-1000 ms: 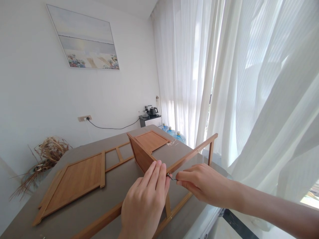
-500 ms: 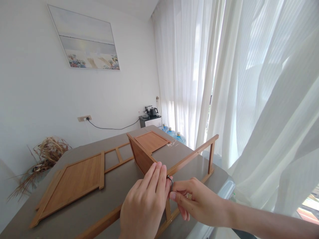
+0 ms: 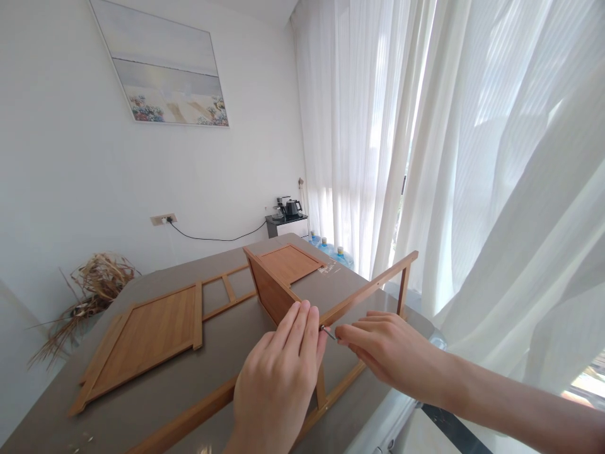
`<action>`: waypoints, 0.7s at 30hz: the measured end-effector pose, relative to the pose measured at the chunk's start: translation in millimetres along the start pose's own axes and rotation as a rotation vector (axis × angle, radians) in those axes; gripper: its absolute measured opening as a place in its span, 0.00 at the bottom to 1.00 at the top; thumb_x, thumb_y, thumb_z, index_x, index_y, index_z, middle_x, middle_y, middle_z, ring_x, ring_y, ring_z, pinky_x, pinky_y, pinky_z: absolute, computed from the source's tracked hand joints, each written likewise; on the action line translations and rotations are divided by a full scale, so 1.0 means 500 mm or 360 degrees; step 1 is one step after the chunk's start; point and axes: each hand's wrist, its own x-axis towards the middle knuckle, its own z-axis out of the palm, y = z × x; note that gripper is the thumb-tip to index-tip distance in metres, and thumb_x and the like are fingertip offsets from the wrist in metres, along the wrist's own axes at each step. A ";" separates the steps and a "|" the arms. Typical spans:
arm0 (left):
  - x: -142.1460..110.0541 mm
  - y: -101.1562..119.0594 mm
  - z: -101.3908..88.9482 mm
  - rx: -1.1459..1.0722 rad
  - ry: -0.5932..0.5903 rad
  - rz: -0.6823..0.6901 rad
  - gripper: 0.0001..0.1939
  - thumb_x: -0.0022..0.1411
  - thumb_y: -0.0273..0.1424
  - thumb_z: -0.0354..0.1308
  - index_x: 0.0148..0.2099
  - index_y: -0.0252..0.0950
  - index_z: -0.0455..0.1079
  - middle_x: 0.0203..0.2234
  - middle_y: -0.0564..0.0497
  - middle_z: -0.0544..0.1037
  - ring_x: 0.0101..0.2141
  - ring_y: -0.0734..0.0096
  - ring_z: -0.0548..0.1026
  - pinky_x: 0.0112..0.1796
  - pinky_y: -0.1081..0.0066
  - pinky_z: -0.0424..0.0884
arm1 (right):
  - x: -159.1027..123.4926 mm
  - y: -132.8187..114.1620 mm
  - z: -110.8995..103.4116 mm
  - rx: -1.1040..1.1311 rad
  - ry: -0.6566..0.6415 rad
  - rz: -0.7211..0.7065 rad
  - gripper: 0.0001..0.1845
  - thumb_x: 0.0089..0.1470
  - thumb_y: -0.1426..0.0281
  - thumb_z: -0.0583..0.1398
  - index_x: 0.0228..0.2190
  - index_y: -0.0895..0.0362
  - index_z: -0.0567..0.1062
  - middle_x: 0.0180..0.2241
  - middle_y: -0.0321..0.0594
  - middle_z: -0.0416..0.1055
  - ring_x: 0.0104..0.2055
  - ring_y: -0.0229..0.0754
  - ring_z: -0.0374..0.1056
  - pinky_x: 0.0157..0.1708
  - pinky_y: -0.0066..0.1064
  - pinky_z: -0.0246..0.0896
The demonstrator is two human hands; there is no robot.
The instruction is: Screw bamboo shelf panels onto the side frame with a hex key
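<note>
My left hand [image 3: 281,372] is closed over the joint between a wooden ladder-like frame [image 3: 373,284] and an upright wooden panel [image 3: 270,287], its fingers pressed together. The frame stands on its long edge, one rail raised above the table. Just right of those fingertips, a thin dark hex key [image 3: 329,333] meets the raised rail. My right hand [image 3: 390,347] pinches the outer end of this key between thumb and fingers. The hex key's tip and the spot it enters are hard to make out, partly covered by my left fingers.
The grey-brown table [image 3: 222,359] bears a flat panel section [image 3: 155,334] at left, joined to a second ladder frame [image 3: 229,287]. Another panel [image 3: 290,261] lies behind the upright one. Beyond are a black kettle [image 3: 293,207], water bottles [image 3: 341,255] and white curtains [image 3: 350,126].
My right hand has swung the hex key up and round, from hanging below the rail to pointing rightward. My left hand keeps its hold on the joint. The view has shifted slightly.
</note>
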 end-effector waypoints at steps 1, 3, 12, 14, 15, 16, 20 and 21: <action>0.000 -0.001 0.001 0.0000 0.0005 -0.0002 0.13 0.68 0.27 0.54 0.51 0.29 0.74 0.46 0.43 0.81 0.46 0.62 0.79 0.33 0.68 0.72 | 0.001 0.004 -0.002 -0.0026 -0.0007 -0.0012 0.11 0.68 0.73 0.48 0.35 0.55 0.68 0.24 0.32 0.68 0.23 0.36 0.59 0.30 0.30 0.53; -0.001 -0.002 0.002 0.0002 0.0008 0.0003 0.13 0.68 0.27 0.54 0.51 0.29 0.74 0.46 0.43 0.81 0.46 0.62 0.79 0.33 0.68 0.72 | 0.004 0.010 -0.005 -0.0080 -0.0020 -0.0046 0.10 0.66 0.75 0.49 0.36 0.55 0.68 0.24 0.32 0.68 0.23 0.36 0.60 0.30 0.30 0.53; -0.004 -0.002 0.003 -0.0004 -0.0003 0.0000 0.13 0.68 0.26 0.54 0.51 0.29 0.74 0.46 0.43 0.81 0.46 0.62 0.79 0.34 0.68 0.71 | 0.004 0.012 -0.016 -0.0234 -0.0026 -0.0117 0.11 0.63 0.79 0.50 0.33 0.55 0.68 0.23 0.33 0.68 0.24 0.37 0.61 0.27 0.30 0.50; -0.004 -0.001 0.003 -0.0003 -0.0008 0.0001 0.13 0.68 0.27 0.54 0.51 0.29 0.74 0.46 0.43 0.81 0.46 0.62 0.79 0.34 0.68 0.71 | 0.004 0.013 -0.017 -0.0277 -0.0024 -0.0120 0.11 0.62 0.79 0.49 0.33 0.55 0.68 0.23 0.33 0.68 0.23 0.37 0.60 0.27 0.30 0.50; -0.004 -0.001 0.003 -0.0005 -0.0008 0.0003 0.13 0.68 0.27 0.54 0.51 0.29 0.74 0.46 0.43 0.81 0.46 0.62 0.79 0.34 0.68 0.71 | 0.004 0.013 -0.018 -0.0294 -0.0028 -0.0118 0.11 0.62 0.80 0.49 0.33 0.55 0.67 0.23 0.33 0.68 0.23 0.37 0.60 0.27 0.30 0.50; -0.004 -0.001 0.003 -0.0006 -0.0004 0.0006 0.13 0.68 0.27 0.54 0.51 0.29 0.74 0.46 0.43 0.81 0.46 0.62 0.79 0.33 0.68 0.71 | 0.005 0.014 -0.019 -0.0308 -0.0032 -0.0115 0.11 0.62 0.80 0.50 0.32 0.55 0.67 0.23 0.33 0.68 0.23 0.37 0.59 0.27 0.30 0.49; -0.004 -0.001 0.003 0.0005 0.0002 0.0007 0.13 0.68 0.27 0.53 0.51 0.30 0.74 0.46 0.43 0.81 0.45 0.62 0.79 0.33 0.69 0.72 | 0.007 0.017 -0.025 -0.0336 -0.0040 -0.0131 0.12 0.58 0.82 0.50 0.32 0.55 0.67 0.22 0.32 0.66 0.22 0.37 0.56 0.27 0.30 0.48; -0.004 -0.001 0.002 0.0010 0.0003 0.0008 0.13 0.68 0.27 0.53 0.51 0.30 0.74 0.46 0.43 0.81 0.45 0.62 0.79 0.33 0.68 0.72 | 0.007 0.018 -0.026 -0.0353 -0.0045 -0.0138 0.13 0.57 0.83 0.50 0.32 0.55 0.67 0.22 0.32 0.65 0.22 0.37 0.56 0.27 0.30 0.47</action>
